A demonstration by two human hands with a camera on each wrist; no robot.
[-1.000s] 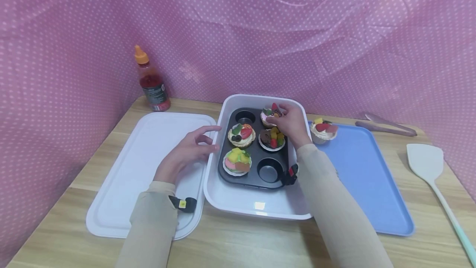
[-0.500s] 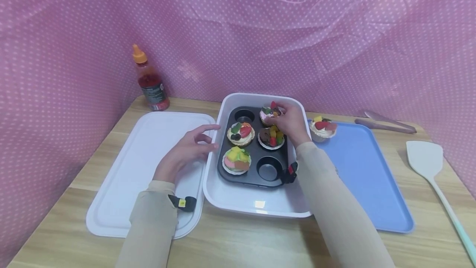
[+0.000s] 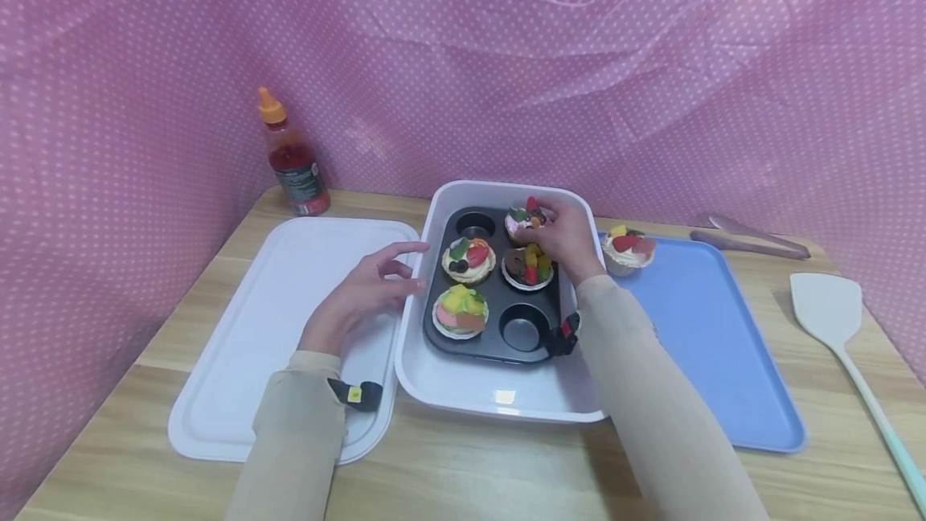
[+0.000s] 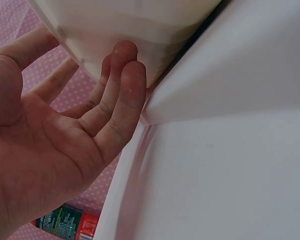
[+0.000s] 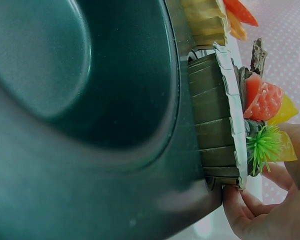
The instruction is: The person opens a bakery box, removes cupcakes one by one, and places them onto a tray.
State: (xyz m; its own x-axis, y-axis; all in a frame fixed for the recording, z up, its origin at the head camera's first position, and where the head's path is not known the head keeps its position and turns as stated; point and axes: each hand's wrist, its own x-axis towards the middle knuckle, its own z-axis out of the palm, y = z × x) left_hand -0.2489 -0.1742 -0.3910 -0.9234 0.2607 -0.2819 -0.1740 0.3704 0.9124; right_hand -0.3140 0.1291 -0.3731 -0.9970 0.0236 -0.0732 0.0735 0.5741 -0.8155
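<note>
Head view: the right hand (image 3: 567,238) pinches a cupcake (image 3: 516,223) at the muffin tin (image 3: 495,348)'s far-right corner; whether it is seated, I cannot tell. Left of the tin, the left hand (image 3: 362,289) holds nothing, fingers loosely bent at the white bin (image 3: 499,407)'s wall. Three other cupcakes (image 3: 469,262) look seated; two cups (image 3: 522,334) stand bare; right of the tin, on the blue tray (image 3: 709,328), a last cupcake (image 3: 625,252) seems left.

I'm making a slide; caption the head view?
Right hand grips a cupcake at a muffin pan inside a white tub, left hand alongside.
</note>
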